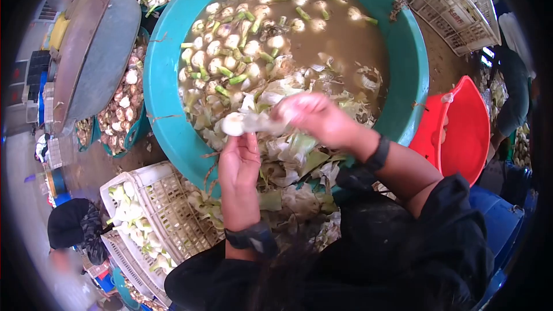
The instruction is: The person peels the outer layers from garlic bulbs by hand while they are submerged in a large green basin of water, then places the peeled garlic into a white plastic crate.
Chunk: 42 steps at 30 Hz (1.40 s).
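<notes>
My left hand (239,164) grips a pale fennel bulb (234,123) from below, over the near rim of a big teal tub (161,80). My right hand (314,118) is closed on the bulb's outer leaf layer (262,122), pulling at it, and is blurred by motion. The tub holds muddy brown water with several white bulbs with green stalk stubs (230,52) floating at the back left. A heap of peeled green-white leaves (294,155) lies at the tub's near side, under my hands. Both wrists wear dark bands.
A white plastic crate (167,207) with trimmed bulbs stands at lower left. A red tub (461,132) sits right of the teal one, white crates (461,11) beyond it. A grey metal basin (98,46) and bins of bulbs are at upper left. Another person in dark clothes (72,224) crouches at lower left.
</notes>
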{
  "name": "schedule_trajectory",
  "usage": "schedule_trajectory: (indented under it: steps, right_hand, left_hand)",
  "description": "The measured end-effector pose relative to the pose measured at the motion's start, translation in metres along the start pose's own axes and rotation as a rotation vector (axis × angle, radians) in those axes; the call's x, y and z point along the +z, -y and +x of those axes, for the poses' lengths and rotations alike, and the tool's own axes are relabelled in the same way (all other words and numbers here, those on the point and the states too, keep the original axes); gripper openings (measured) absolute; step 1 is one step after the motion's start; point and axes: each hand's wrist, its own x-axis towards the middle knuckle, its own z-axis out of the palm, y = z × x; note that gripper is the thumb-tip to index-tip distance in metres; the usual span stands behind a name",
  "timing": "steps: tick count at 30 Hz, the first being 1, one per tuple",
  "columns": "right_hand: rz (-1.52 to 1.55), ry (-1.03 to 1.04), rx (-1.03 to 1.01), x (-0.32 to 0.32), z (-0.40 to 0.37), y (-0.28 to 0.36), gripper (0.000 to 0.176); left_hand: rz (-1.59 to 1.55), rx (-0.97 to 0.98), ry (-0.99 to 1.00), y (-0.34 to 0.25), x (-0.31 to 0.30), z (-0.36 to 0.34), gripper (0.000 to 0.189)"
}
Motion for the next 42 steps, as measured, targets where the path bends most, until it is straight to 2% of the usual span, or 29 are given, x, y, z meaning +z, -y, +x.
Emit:
schedule_trajectory:
  steps: [2,3,4,5,6,7,8,11,13,14,15,16,17,18,19,20,21,22,23,25,26,28,30,32,33,34,36,38,42]
  right_hand:
    - [0.386,-0.075,-0.235,-0.012,0.002,0.025,0.016]
    - [0.397,-0.114,-0.239,-0.019,0.003,0.031,0.016]
    - [0.406,-0.155,-0.245,-0.028,0.004,0.036,0.016]
    - [-0.035,-0.114,-0.133,-0.050,0.007,0.021,0.024]
    - [-0.671,-0.069,0.064,-0.038,0.007,0.025,0.034]
    - [-0.682,-0.084,0.061,-0.026,0.010,0.017,0.034]
    - [-0.613,-0.137,0.071,-0.016,0.013,0.000,0.039]
    - [-0.498,-0.253,0.092,-0.021,0.019,-0.031,0.050]
    - [0.733,0.077,0.241,-0.036,0.026,-0.020,0.064]
    - [0.949,0.359,0.185,-0.050,0.019,-0.008,0.076]
    - [0.783,0.599,0.026,-0.059,0.004,0.029,0.083]
    - [0.570,0.542,-0.180,-0.072,0.006,0.045,0.087]
    - [0.378,0.234,-0.128,-0.090,0.014,0.060,0.088]
    - [0.051,-0.058,-0.076,-0.119,0.027,0.067,0.080]
    - [-0.410,-0.433,0.023,-0.159,0.044,0.056,0.064]
    - [-1.150,-0.672,0.104,-0.188,0.057,0.053,0.046]
    - [-1.578,-0.920,0.249,-0.217,0.065,0.036,0.044]
    - [-1.760,-1.026,0.301,-0.241,0.067,0.023,0.037]
    - [-1.873,-1.015,0.344,-0.265,0.066,0.003,0.028]
    - [-1.703,-0.904,0.667,-0.275,0.068,-0.007,0.027]
    - [-1.346,-1.004,0.660,-0.278,0.070,-0.012,0.029]
    - [-1.383,-0.822,0.517,-0.274,0.067,-0.027,0.031]
    - [-1.334,-0.506,0.273,-0.233,0.068,-0.028,0.032]
    - [-0.909,-0.432,0.251,-0.137,0.061,-0.017,0.033]
    - [-0.964,-0.375,0.206,-0.096,0.058,-0.022,0.032]
    - [-1.019,-0.316,0.155,-0.064,0.054,-0.025,0.030]
    - [-1.237,0.014,-0.032,-0.021,0.045,-0.028,0.027]
    - [-1.233,0.055,-0.058,0.000,0.042,-0.035,0.023]
    - [-1.142,0.137,-0.032,0.009,0.044,-0.046,0.019]
  left_hand:
    - [-0.385,-0.330,0.160,-0.007,-0.025,0.012,0.020]
    - [-0.218,-0.234,0.082,-0.010,-0.017,0.003,0.022]
    - [-0.218,-0.235,0.083,-0.010,-0.017,-0.001,0.022]
    - [-0.136,-0.136,0.132,-0.011,-0.017,-0.004,0.023]
    - [-0.054,-0.041,0.185,-0.011,-0.014,-0.005,0.024]
    - [0.132,0.136,-0.043,-0.007,0.003,-0.014,0.027]
    - [0.132,0.121,-0.022,-0.001,0.014,-0.017,0.027]
    - [0.760,0.477,0.163,0.020,0.041,-0.029,0.037]
    - [0.841,0.539,0.187,0.028,0.047,-0.025,0.040]
    - [0.932,0.612,0.194,0.029,0.050,-0.022,0.042]
    - [0.927,0.612,0.206,0.034,0.048,-0.015,0.042]
    - [1.343,0.542,0.273,0.043,0.036,-0.005,0.055]
    - [1.755,0.452,0.340,0.055,0.023,0.006,0.068]
    - [2.164,0.348,0.402,0.066,0.013,0.016,0.080]
    - [2.177,0.237,0.542,0.076,0.008,0.023,0.086]
    - [2.187,0.119,0.680,0.085,0.002,0.029,0.091]
    - [2.188,0.126,0.678,0.096,-0.010,0.040,0.091]
    - [2.037,-0.019,0.821,0.105,-0.022,0.054,0.089]
    - [1.879,-0.158,0.954,0.108,-0.026,0.060,0.086]
    - [1.881,-0.105,0.896,0.103,-0.010,0.041,0.083]
    - [1.864,-0.060,0.834,0.098,0.002,0.032,0.080]
    - [1.725,-0.048,0.795,0.075,0.027,0.013,0.075]
    - [1.199,0.072,0.311,0.045,0.055,-0.004,0.069]
    - [0.978,0.206,-0.016,0.024,0.076,0.003,0.061]
    - [0.981,0.209,-0.038,0.018,0.077,0.007,0.061]
    - [0.851,0.116,0.012,0.011,0.077,0.012,0.062]
    - [0.670,-0.002,0.093,-0.004,0.069,0.019,0.056]
    - [0.875,0.190,-0.067,-0.003,0.062,0.014,0.044]
    - [0.783,0.171,-0.034,-0.009,0.041,0.009,0.033]
